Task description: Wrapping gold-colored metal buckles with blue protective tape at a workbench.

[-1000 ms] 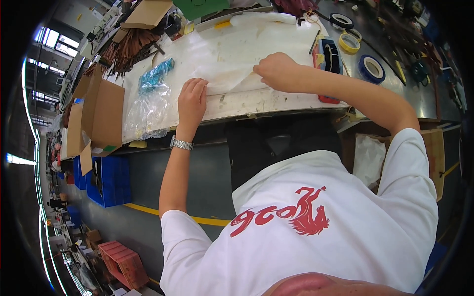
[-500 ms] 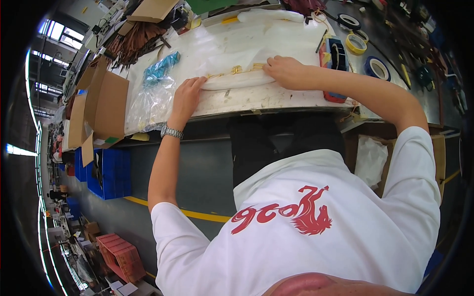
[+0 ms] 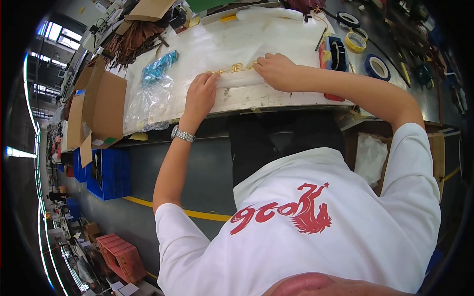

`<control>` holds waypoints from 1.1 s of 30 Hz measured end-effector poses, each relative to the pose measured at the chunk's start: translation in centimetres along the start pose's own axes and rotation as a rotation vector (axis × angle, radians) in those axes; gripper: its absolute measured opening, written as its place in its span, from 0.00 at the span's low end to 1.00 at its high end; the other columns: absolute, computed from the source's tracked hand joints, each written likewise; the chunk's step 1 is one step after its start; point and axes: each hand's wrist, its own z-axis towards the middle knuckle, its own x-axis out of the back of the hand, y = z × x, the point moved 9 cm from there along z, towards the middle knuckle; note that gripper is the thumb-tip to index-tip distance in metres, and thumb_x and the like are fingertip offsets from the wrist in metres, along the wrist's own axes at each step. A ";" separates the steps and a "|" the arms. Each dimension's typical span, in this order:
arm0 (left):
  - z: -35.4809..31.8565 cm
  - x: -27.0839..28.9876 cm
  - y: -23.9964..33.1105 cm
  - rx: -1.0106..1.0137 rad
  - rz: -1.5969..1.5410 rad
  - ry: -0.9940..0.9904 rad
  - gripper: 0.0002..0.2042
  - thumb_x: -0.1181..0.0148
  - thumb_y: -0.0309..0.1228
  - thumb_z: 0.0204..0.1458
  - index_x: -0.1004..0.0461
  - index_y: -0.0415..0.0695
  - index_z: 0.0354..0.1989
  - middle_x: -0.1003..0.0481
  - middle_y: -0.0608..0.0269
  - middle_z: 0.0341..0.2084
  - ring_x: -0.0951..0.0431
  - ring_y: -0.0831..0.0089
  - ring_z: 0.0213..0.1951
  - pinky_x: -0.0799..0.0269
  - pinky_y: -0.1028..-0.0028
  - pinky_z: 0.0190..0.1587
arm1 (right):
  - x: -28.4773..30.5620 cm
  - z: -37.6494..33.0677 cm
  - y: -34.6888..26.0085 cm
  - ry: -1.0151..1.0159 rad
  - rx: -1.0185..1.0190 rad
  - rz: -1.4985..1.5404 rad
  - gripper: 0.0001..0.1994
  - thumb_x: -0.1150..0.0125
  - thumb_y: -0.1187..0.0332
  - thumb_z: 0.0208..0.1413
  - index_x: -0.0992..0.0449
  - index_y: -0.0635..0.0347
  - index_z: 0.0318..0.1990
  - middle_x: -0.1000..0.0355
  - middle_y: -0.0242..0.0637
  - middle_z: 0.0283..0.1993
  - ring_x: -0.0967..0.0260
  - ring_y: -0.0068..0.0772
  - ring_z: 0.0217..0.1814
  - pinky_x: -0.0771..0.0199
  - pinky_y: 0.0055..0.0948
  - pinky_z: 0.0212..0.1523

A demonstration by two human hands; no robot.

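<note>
A thin strip of gold-coloured metal pieces [image 3: 238,67] lies on a white, translucent wrapping sheet [image 3: 212,47] near the front of the workbench. My left hand [image 3: 201,94], a metal watch on its wrist, has its fingertips pressed together at the strip's left end. At the other end, my right hand [image 3: 277,72] curls its fingers in a pinch. Both hands cover the ends, so how the pieces join there is hidden. Just below the strip runs a pale fold of the sheet.
Left on the bench are clear plastic bags [image 3: 148,106] and a blue wrapped packet [image 3: 160,66], beside an open cardboard box [image 3: 109,106]. A tape dispenser [image 3: 337,54] and tape rolls [image 3: 377,67] stand right. Blue crates [image 3: 116,172] sit on the floor.
My left hand has slid right and slightly up, and my right hand a little left, so they are closer together. The white fold below the strip looks flatter.
</note>
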 end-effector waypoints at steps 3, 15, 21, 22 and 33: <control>0.8 -0.8 -1.7 0.045 -0.026 -0.008 0.15 0.34 0.24 0.59 0.18 0.42 0.55 0.18 0.50 0.52 0.20 0.49 0.56 0.23 0.56 0.60 | -1.0 1.3 0.5 -0.029 -0.069 0.038 0.10 0.34 0.74 0.57 0.19 0.64 0.46 0.22 0.48 0.49 0.22 0.48 0.52 0.21 0.45 0.49; -1.3 1.7 -0.3 0.064 -0.119 -0.014 0.16 0.28 0.22 0.51 0.23 0.43 0.47 0.19 0.55 0.50 0.23 0.49 0.57 0.27 0.55 0.62 | 2.3 -2.6 -4.8 0.229 0.090 -0.045 0.16 0.30 0.75 0.51 0.23 0.63 0.48 0.27 0.44 0.51 0.25 0.44 0.53 0.23 0.38 0.50; -3.2 3.0 1.8 -0.045 -0.046 -0.057 0.13 0.31 0.20 0.54 0.24 0.42 0.46 0.19 0.55 0.49 0.21 0.49 0.54 0.26 0.55 0.60 | 0.4 -4.2 -5.7 0.077 0.094 0.054 0.15 0.32 0.76 0.54 0.26 0.62 0.49 0.28 0.43 0.51 0.27 0.44 0.55 0.24 0.37 0.57; -3.8 3.2 2.3 -0.075 -0.006 -0.046 0.12 0.31 0.20 0.55 0.24 0.42 0.46 0.19 0.55 0.49 0.20 0.50 0.53 0.25 0.55 0.59 | 0.4 -4.3 -5.8 0.072 0.108 0.044 0.15 0.32 0.75 0.55 0.26 0.62 0.49 0.28 0.43 0.51 0.27 0.44 0.55 0.23 0.37 0.57; -3.6 3.4 -1.7 0.140 -0.026 0.138 0.16 0.31 0.24 0.59 0.22 0.41 0.55 0.17 0.52 0.50 0.18 0.50 0.53 0.23 0.56 0.56 | 1.6 -0.5 1.6 0.087 -0.197 -0.041 0.18 0.28 0.69 0.57 0.24 0.64 0.53 0.23 0.45 0.51 0.21 0.50 0.53 0.17 0.43 0.52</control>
